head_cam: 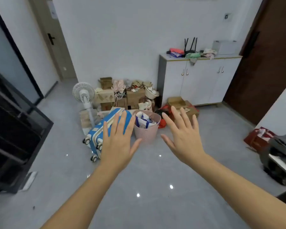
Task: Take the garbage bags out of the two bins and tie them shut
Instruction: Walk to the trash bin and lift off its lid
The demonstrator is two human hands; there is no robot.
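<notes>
A pink perforated plastic bin (147,131) stands on the grey floor ahead, filled with crumpled white and blue rubbish (144,120); I cannot tell whether it has a liner bag. Just right of it lies a red and black bag (163,119), partly hidden behind my hand. My left hand (117,141) is stretched out in the air in front of the bin's left side, fingers spread, holding nothing. My right hand (183,136) is held out to the bin's right, also spread and empty. Only one bin is in view.
A blue and white suitcase (102,129) lies on its side left of the bin, beside a white standing fan (84,96). Cardboard boxes (122,95) pile against the wall. A white cabinet (200,80) stands right, a black rack (10,129) left, and a red box (257,138) far right.
</notes>
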